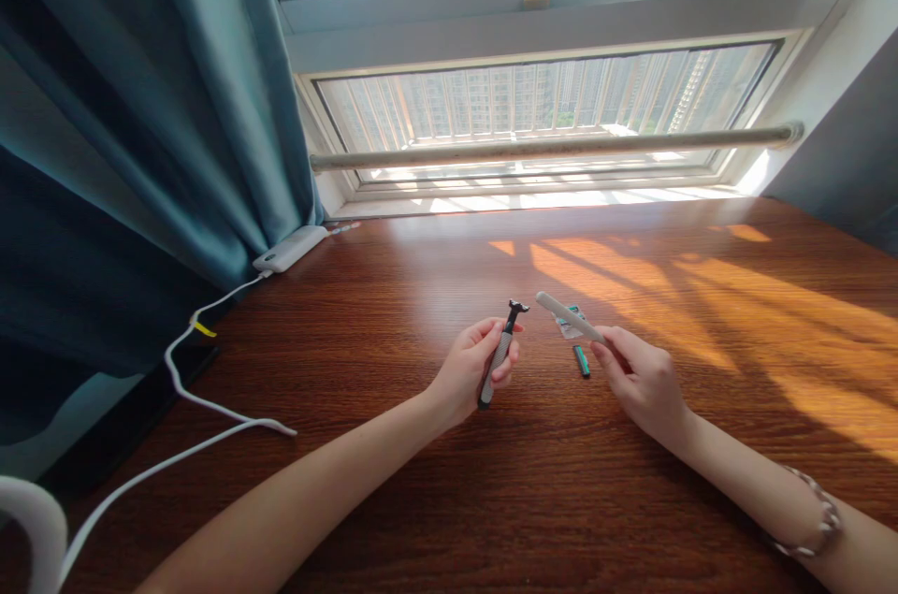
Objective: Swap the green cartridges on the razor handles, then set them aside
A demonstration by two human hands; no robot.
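My left hand [483, 362] is closed around the grey ribbed grip of a razor [497, 360]. It is tilted, its black T-shaped head up and toward the window. Whether a blade sits on that head is too small to tell. Between its fingers, my right hand [642, 379] pinches one end of a slim whitish stick [561, 309] with a rounded tip. The tip points left at the razor's head, a small gap apart. On the table between both hands lies a green and black razor cartridge [582, 361]. Just behind it, a small clear package [572, 321] is partly covered by the stick.
The brown wooden table [393, 313] reaches back to a window with a horizontal rail [561, 148]. At the back left, a white power strip [291, 248] rests beside the blue curtain [161, 89]. Its white cord [189, 388] loops along the left side. Sunlight patches fall at right.
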